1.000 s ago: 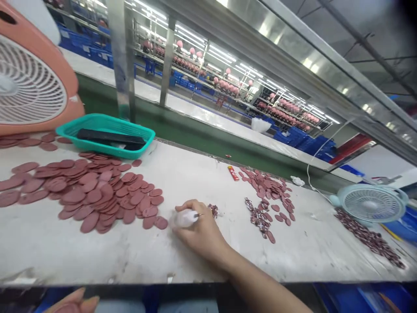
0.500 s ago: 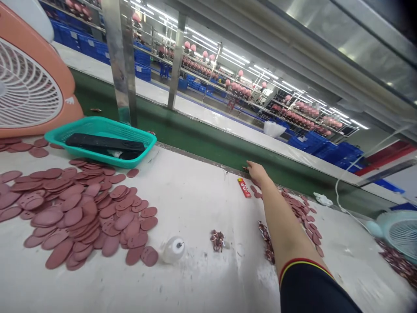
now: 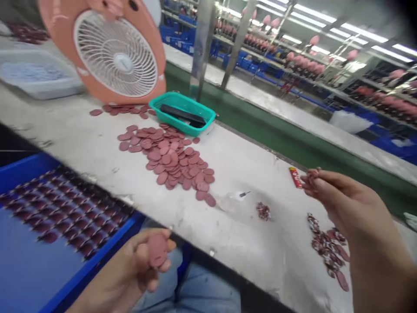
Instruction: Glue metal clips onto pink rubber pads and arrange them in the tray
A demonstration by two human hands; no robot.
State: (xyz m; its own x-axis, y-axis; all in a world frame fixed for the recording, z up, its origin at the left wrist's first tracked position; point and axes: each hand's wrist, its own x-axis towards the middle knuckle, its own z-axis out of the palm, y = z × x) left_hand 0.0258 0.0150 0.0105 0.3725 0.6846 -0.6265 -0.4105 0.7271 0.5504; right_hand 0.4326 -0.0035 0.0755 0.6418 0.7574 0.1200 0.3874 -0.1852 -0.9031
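Note:
At the bottom, in front of the table edge, my left hand is closed on a dusky-pink oval disc with small marks near its lower edge. My right hand, over the right side of the table, pinches a small brown-pink piece that is too blurred to name. Just left of those fingertips lies a red and yellow packet. A loose heap of similar oval discs covers the middle left. Between the heap and my right hand are a clear bottle with a needle tip and a small brown-white cluster.
A blue tray with rows of dark-red pieces is at lower left. An orange fan and a teal basket holding a black object stand behind the heap. More brown-white pieces lie under my right forearm. A green belt runs behind.
The view has swung left and down. My right hand has drawn back from the green belt with a small piece. My left hand with the oval disc and the blue tray have come into view.

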